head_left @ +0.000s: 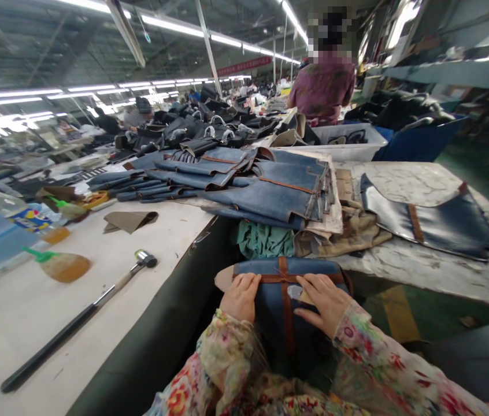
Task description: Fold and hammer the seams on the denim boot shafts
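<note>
A blue denim bag piece (pixel 279 300) crossed by brown leather straps rests on my lap, below the table edge. My left hand (pixel 240 296) lies on its left part, fingers together and pressed flat onto the cloth. Over on its right part my right hand (pixel 322 301) presses down with fingers stretched out, and a small pale object sits under the thumb and forefinger. Both sleeves are floral. What the small object is I cannot make out.
A hammer (pixel 84 315) with a long black handle lies on the white table (pixel 32 312) to the left, beside two glue bottles (pixel 60 264). Stacked denim pieces (pixel 279 190) fill the table ahead. A dark panel (pixel 435 222) lies right. A person (pixel 325 81) stands at the back.
</note>
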Tool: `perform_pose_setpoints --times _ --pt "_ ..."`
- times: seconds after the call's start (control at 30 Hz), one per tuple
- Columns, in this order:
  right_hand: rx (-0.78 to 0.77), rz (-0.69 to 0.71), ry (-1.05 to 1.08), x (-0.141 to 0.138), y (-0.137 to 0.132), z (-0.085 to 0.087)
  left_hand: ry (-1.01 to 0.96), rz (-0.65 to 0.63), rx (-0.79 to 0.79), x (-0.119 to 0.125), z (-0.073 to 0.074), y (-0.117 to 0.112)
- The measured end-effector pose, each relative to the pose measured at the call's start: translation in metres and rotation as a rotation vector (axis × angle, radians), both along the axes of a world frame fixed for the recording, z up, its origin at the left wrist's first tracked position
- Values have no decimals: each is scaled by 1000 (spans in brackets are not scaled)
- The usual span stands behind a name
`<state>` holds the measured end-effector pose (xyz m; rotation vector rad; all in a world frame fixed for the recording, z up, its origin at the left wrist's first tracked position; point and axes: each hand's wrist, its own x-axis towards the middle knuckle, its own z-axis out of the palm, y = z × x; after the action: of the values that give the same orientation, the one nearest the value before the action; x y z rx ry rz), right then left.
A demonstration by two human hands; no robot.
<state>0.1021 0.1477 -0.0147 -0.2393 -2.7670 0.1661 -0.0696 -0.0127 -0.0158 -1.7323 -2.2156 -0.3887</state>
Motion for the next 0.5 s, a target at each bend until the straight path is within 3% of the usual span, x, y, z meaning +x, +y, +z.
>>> perform_pose_setpoints --times 0.17,0.3,0.4,0.47,0.5 --pt "-30 -58 46 25 20 -6 51 58 0 -14 5 -21" --pt "-116 -127 72 47 50 -17 78 129 -40 -10 8 -17" --pt "-380 -265 84 55 61 -14 79 109 13 -1 1 0" --pt "-656 -359 26 53 60 -4 85 50 74 6 -8 10" --pt "-704 -396 -5 51 58 3 85 29 111 8 -12 12"
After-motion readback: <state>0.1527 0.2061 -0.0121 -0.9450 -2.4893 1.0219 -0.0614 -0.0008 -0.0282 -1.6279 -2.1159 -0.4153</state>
